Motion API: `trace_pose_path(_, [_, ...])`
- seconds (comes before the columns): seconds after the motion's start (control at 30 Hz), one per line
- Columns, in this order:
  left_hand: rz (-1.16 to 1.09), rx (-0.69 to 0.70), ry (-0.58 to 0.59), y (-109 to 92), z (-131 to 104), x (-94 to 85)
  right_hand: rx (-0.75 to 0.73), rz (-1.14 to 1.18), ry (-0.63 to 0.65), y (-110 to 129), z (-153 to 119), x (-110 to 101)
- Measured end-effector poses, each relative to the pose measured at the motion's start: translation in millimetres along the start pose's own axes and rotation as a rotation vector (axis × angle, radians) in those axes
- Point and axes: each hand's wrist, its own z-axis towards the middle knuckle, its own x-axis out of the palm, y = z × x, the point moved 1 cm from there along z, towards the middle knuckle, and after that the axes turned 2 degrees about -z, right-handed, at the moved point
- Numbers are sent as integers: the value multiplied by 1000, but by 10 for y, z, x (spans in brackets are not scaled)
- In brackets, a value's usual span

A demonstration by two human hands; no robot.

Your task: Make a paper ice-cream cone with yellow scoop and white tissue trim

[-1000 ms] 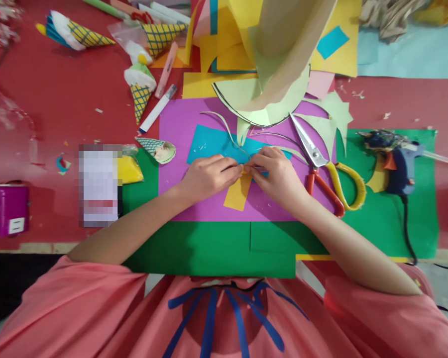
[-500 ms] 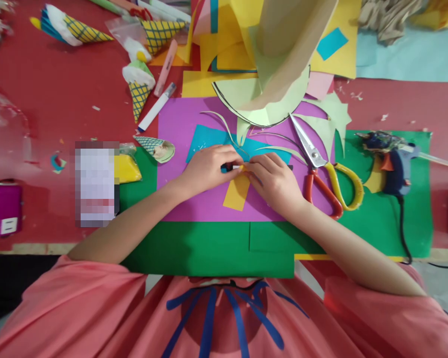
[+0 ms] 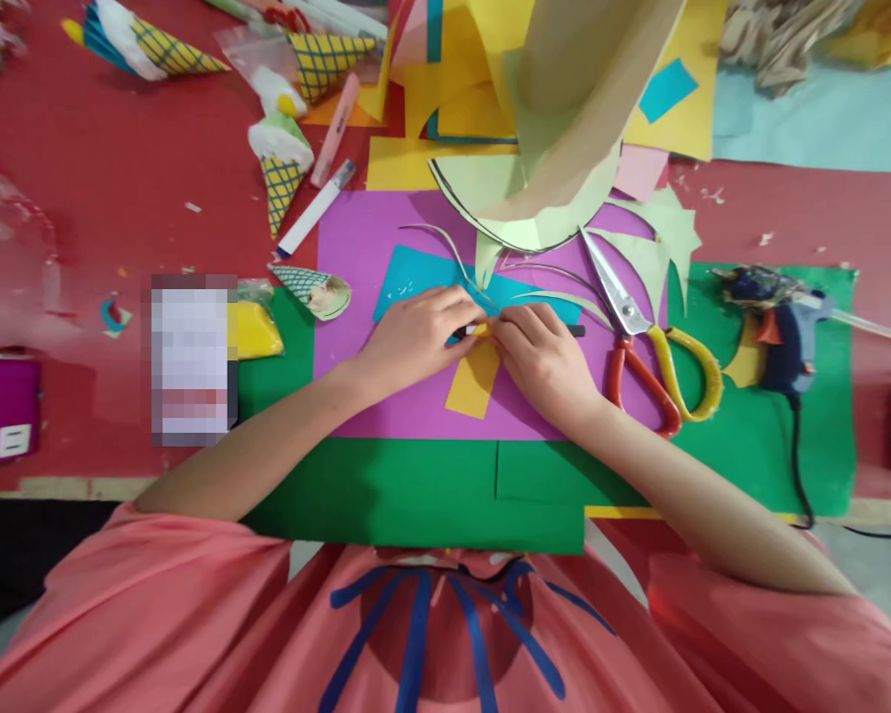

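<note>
My left hand point(image 3: 423, 332) and my right hand point(image 3: 545, 356) meet over a purple sheet point(image 3: 386, 406), fingers pinched around the upper end of a yellow-orange paper strip point(image 3: 473, 381). The strip's lower part hangs toward me. A dark pen-like stick point(image 3: 575, 331) pokes out past my right hand, and a bit of it shows by my left fingertips. Behind the hands lies a blue paper piece point(image 3: 405, 277). Red-and-yellow-handled scissors point(image 3: 628, 317) rest open to the right of my right hand. My fingers hide most of the stick.
A glue gun point(image 3: 787, 337) lies on green paper point(image 3: 757, 465) at right. A large curved pale-green paper piece point(image 3: 490, 183) stands behind the hands. Paper cones point(image 3: 282, 183), a white marker point(image 3: 316, 210) and a yellow packet point(image 3: 256, 330) are at left.
The view has shifted slightly. Both hands stay together at the yellow-orange strip, with only a small change in the fingers.
</note>
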Motion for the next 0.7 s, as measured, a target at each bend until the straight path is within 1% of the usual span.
trace_pose_path(0.1, [96, 22, 31, -27, 16, 4, -4, -15, 5, 1, 13, -8])
trace_pose_path(0.2, [112, 8, 92, -35, 62, 8, -8, -40, 11, -8, 30, -13])
trace_pose_path(0.27, [102, -13, 130, -21, 92, 12, -12, -59, 38, -24, 44, -14])
trace_pose_path(0.37, [34, -41, 148, 24, 116, 5, -14, -85, 99, -52, 68, -22])
trace_pose_path(0.47, [-149, -48, 119, 59, 102, -39, 6, -31, 107, -41, 100, -83])
trace_pose_path(0.53, [-302, -42, 81, 59, 78, -84, 70, 111, 67, -1, 130, -166])
trace_pose_path(0.6, [-427, -34, 27, 45, 54, -127, 180, 346, 34, 49, 164, -258])
trace_pose_path(0.63, [-474, -32, 1, 37, 45, -142, 248, 491, 40, 71, 179, -294])
trace_pose_path(0.7, [-540, -47, -27, 28, 38, -155, 396, 823, 117, 100, 198, -325])
